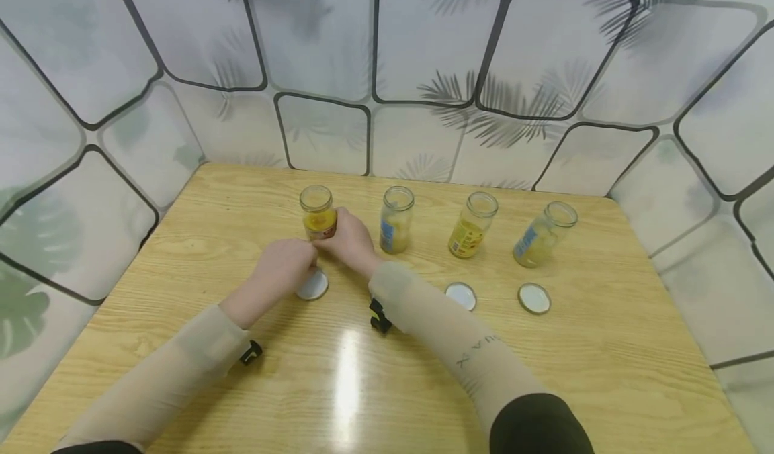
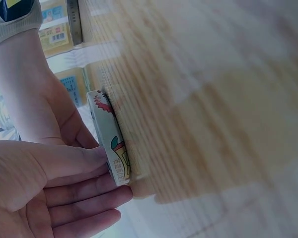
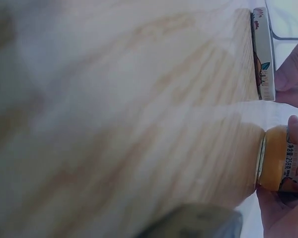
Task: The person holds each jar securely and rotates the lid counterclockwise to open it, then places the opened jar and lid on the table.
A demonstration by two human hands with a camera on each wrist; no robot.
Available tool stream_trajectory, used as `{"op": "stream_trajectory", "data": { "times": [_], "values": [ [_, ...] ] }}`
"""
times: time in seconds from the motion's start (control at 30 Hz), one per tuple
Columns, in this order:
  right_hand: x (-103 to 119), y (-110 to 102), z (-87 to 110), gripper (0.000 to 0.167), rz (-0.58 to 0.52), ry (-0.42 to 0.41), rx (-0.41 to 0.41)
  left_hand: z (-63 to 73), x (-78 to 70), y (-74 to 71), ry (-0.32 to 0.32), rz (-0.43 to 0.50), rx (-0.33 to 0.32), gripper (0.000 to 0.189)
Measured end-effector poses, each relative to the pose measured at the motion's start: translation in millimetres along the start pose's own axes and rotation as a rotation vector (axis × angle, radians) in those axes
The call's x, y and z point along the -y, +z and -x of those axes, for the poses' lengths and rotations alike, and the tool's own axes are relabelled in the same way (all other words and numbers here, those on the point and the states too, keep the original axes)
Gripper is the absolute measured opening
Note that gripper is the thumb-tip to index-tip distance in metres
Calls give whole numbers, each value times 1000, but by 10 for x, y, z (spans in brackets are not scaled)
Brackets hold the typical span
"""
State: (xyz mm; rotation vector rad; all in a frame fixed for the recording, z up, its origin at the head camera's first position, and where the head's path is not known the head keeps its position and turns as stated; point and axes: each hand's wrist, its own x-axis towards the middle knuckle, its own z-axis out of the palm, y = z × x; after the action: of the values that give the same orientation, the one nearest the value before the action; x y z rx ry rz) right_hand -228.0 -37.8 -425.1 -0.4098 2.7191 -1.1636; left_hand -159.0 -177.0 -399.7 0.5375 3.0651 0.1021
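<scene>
A glass jar [image 1: 318, 202] with yellow contents and a label stands uncapped at the left end of a row. My right hand [image 1: 349, 241] grips its lower part, fingers and thumb around the label; the jar [image 3: 275, 158] also shows in the right wrist view. Just in front of it lies a jar lid [image 1: 312, 285], pale inner face up. With thumb and fingers, my left hand [image 1: 283, 270] pinches the edge of this lid. Its printed rim [image 2: 111, 141] faces the left wrist camera.
Three more uncapped glass jars stand to the right: one with a blue label [image 1: 396, 219], one with a yellow label [image 1: 471, 225] and another blue-labelled one [image 1: 541, 236]. Two lids lie before them, a nearer one [image 1: 461, 297] and a right one [image 1: 535, 298]. Patterned walls enclose the wooden table [image 1: 423, 380].
</scene>
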Motion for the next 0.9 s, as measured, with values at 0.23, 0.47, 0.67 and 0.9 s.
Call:
{"op": "stream_trajectory", "data": {
  "times": [0.23, 0.47, 0.67, 0.9],
  "values": [
    [2, 16, -22, 64, 20, 6, -10, 5, 11, 2, -1, 5, -4, 29],
    [-5, 28, -47, 66, 2, -4, 0, 14, 33, 13, -7, -8, 3, 30],
    [-70, -1, 7, 80, -95, -4, 23, 26, 38, 28, 1, -3, 3, 28],
    [-175, -228, 383, 84, -227, 18, 81, 46, 41, 22, -4, 27, 23, 14]
  ]
}}
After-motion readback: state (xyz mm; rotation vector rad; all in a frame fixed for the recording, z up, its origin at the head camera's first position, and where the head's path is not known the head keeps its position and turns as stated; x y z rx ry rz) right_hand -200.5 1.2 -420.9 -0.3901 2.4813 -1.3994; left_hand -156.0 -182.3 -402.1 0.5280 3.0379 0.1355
